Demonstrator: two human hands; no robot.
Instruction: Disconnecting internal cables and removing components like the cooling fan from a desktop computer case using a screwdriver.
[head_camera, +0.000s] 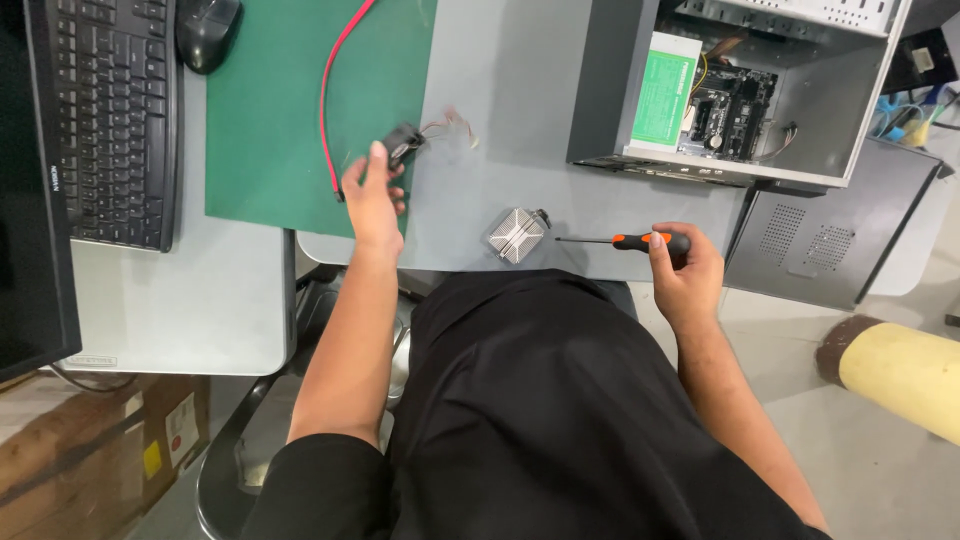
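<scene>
Screwdriver, orange-handled, lies gripped in the right hand over the bench edge beside a metal heatsink, while left hand fingers pinch a small wired fan; steady both grips.

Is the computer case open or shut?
Open. The case lies on its side with the side panel off, so the circuit board and a green-labelled box inside show.
</scene>
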